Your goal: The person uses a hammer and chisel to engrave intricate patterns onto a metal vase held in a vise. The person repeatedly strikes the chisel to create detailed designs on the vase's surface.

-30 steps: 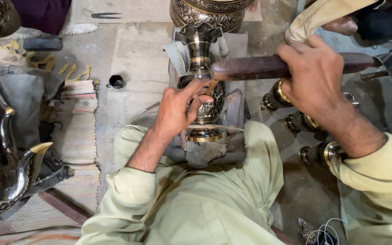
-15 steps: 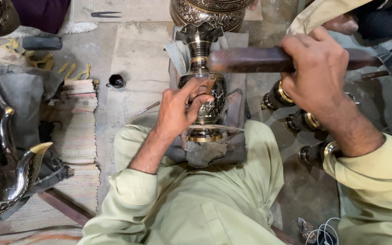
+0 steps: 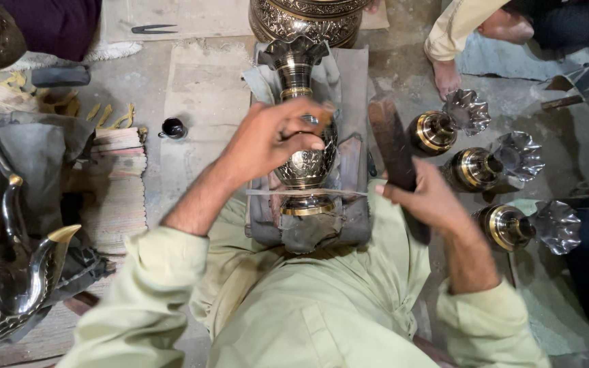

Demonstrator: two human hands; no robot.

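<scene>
1. The left hand (image 3: 274, 140) is pinching a small tool against the vase (image 3: 303, 146), fingers closed, steadying it at centre frame.
2. The vase is lying on a grey pad (image 3: 352, 102), cushioned so it cannot roll.
3. The right hand (image 3: 425, 197) is gripping a wooden mallet (image 3: 393, 146) at 3 o'clock, head raised.
4. Three finished vases (image 3: 485, 167) are lying further right.

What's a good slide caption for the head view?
Left hand steadies an engraved vase; right hand grips a wooden mallet.

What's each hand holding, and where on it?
Right hand: dark wooden bar, gripped at its near end. Left hand: a small tool against the engraved metal vase; exact hold unclear.
</scene>
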